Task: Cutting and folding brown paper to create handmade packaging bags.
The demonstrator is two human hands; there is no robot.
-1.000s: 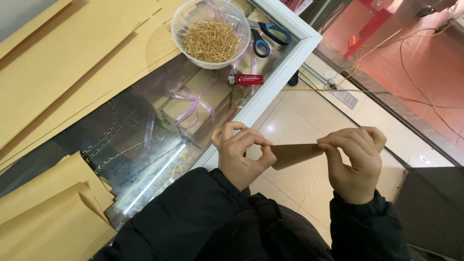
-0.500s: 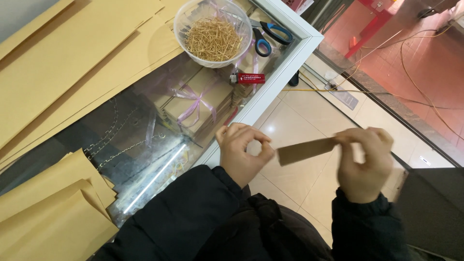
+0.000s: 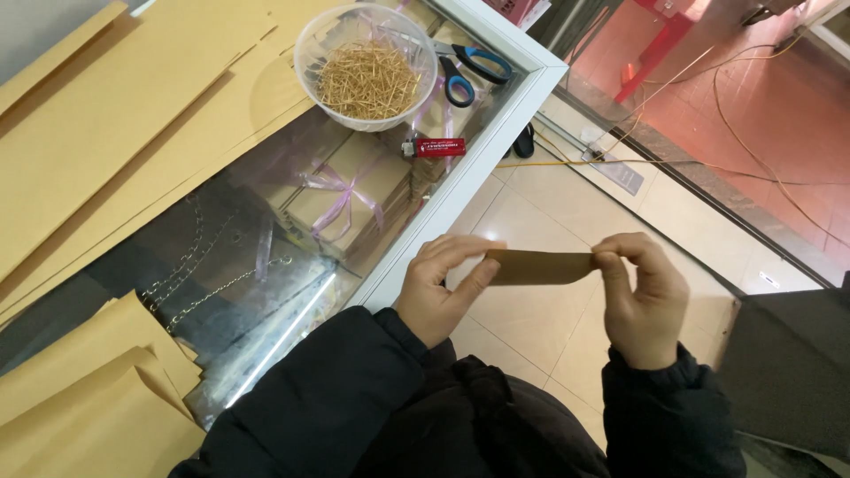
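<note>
You've got a matt brown paper strip there, smooth, kraft-like. Beside you the counter top is glossy glass with a smooth white frame. Matt tan paper sheets lie on it. The bowl looks like clear shiny plastic, holding thin gold metallic ties.

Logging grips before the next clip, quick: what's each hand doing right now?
Left hand: closed, pinching one end of the brown paper strip.
Right hand: closed, pinching the strip's other end.
</note>
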